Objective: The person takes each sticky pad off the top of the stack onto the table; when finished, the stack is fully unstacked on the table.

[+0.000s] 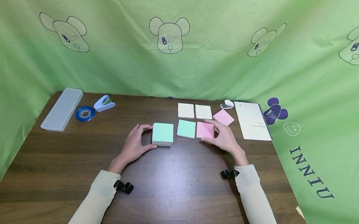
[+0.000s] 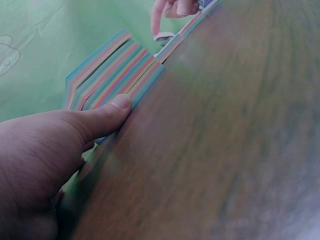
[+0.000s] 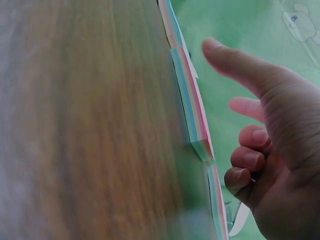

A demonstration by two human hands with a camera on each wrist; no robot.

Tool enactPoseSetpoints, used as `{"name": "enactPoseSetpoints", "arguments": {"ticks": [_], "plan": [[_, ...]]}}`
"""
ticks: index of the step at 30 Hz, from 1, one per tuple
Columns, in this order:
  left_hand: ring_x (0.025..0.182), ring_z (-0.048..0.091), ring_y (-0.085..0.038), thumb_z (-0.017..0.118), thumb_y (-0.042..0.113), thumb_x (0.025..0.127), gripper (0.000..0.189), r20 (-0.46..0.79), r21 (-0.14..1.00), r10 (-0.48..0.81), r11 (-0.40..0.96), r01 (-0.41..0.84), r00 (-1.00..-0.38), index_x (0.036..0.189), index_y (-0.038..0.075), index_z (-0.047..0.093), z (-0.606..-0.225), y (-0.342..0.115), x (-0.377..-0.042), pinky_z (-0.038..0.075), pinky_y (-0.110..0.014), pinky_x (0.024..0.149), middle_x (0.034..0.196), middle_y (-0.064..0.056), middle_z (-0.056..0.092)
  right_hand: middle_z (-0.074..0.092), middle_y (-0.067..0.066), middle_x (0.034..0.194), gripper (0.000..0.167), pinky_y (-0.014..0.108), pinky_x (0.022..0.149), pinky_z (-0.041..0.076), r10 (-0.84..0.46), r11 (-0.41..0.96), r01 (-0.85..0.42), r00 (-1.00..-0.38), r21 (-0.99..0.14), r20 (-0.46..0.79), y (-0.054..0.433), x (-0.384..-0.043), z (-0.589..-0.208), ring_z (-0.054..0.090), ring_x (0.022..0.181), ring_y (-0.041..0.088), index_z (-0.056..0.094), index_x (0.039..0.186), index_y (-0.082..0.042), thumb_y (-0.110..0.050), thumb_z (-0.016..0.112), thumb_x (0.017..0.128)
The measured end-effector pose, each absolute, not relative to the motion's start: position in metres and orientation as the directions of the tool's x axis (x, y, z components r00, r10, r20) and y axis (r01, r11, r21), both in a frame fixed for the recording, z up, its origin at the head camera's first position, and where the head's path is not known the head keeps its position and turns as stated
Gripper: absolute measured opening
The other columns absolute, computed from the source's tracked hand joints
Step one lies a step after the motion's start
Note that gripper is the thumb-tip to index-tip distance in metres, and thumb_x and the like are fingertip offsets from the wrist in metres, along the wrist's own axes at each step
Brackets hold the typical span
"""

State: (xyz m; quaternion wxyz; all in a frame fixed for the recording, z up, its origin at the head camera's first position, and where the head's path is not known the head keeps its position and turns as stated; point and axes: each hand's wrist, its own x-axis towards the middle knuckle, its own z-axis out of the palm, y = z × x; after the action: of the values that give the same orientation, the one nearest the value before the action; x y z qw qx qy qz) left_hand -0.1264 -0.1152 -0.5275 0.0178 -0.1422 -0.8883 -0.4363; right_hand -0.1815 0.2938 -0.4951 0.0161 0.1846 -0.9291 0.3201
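A thick stack of sticky notes, mint on top and with striped coloured layers along its side, stands on the table. My left hand holds its left side, thumb on the front face and the other fingers toward the back. Over a pink-topped sticky note pad hovers my right hand; its thumb and index finger are spread, and in the right wrist view the thumb is apart from the pads. Between stack and pink pad lies a mint-topped pad.
Two white pads lie behind, with a tilted pink pad, a small white stapler-like item and a notebook to the right. At left are a translucent case, blue tape roll and light-blue stapler.
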Motion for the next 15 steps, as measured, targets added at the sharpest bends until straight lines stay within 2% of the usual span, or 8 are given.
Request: {"name": "enactPoseSetpoints", "arguments": {"ticks": [2, 4, 5, 7, 15], "plan": [[0.146, 0.057, -0.035, 0.100, 0.015, 0.084, 0.081, 0.155, 0.770, 0.238, 0.579, 0.268, -0.959, 0.149, 0.006, 0.052, -0.528, -0.115, -0.127, 0.015, -0.050, 0.141, 0.150, -0.017, 0.065, 0.074, 0.008, 0.110, 0.076, 0.035, 0.080, 0.047, -0.337, 0.708, -0.372, -0.925, -0.601, 0.176, 0.291, -0.181, -0.495, 0.054, 0.085, 0.020, 0.070, 0.149, -0.019, -0.034, 0.101, 0.081], [0.147, 0.057, -0.035, 0.100, 0.015, 0.084, 0.081, 0.154, 0.770, 0.238, 0.579, 0.267, -0.959, 0.149, 0.006, 0.052, -0.528, -0.115, -0.127, 0.015, -0.050, 0.141, 0.151, -0.017, 0.065, 0.060, 0.003, 0.085, 0.070, 0.031, 0.070, 0.038, -0.344, 0.689, -0.391, -0.917, -0.610, 0.200, 0.288, -0.181, -0.494, 0.043, 0.074, 0.015, 0.072, 0.146, -0.018, -0.032, 0.100, 0.083], [0.147, 0.057, -0.035, 0.100, 0.015, 0.084, 0.081, 0.154, 0.771, 0.238, 0.579, 0.267, -0.959, 0.149, 0.006, 0.052, -0.528, -0.115, -0.127, 0.015, -0.050, 0.141, 0.151, -0.017, 0.065, 0.051, 0.001, 0.077, 0.068, 0.030, 0.067, 0.035, -0.348, 0.680, -0.400, -0.914, -0.615, 0.210, 0.286, -0.181, -0.494, 0.040, 0.071, 0.013, 0.073, 0.145, -0.017, -0.030, 0.099, 0.084], [0.147, 0.057, -0.035, 0.100, 0.015, 0.084, 0.081, 0.153, 0.771, 0.238, 0.579, 0.266, -0.959, 0.149, 0.006, 0.052, -0.528, -0.115, -0.127, 0.015, -0.050, 0.141, 0.151, -0.017, 0.065, 0.037, -0.001, 0.072, 0.064, 0.030, 0.063, 0.030, -0.355, 0.667, -0.409, -0.909, -0.623, 0.217, 0.282, -0.180, -0.493, 0.033, 0.067, 0.013, 0.074, 0.143, -0.014, -0.028, 0.098, 0.086], [0.147, 0.057, -0.035, 0.100, 0.015, 0.084, 0.082, 0.158, 0.772, 0.240, 0.574, 0.271, -0.958, 0.149, 0.006, 0.052, -0.527, -0.115, -0.126, 0.015, -0.050, 0.141, 0.151, -0.017, 0.065, 0.045, -0.004, 0.072, 0.052, 0.028, 0.062, 0.034, -0.386, 0.656, -0.469, -0.882, -0.591, 0.271, 0.265, -0.175, -0.488, 0.039, 0.067, 0.009, 0.077, 0.136, -0.009, -0.022, 0.095, 0.089]]}}
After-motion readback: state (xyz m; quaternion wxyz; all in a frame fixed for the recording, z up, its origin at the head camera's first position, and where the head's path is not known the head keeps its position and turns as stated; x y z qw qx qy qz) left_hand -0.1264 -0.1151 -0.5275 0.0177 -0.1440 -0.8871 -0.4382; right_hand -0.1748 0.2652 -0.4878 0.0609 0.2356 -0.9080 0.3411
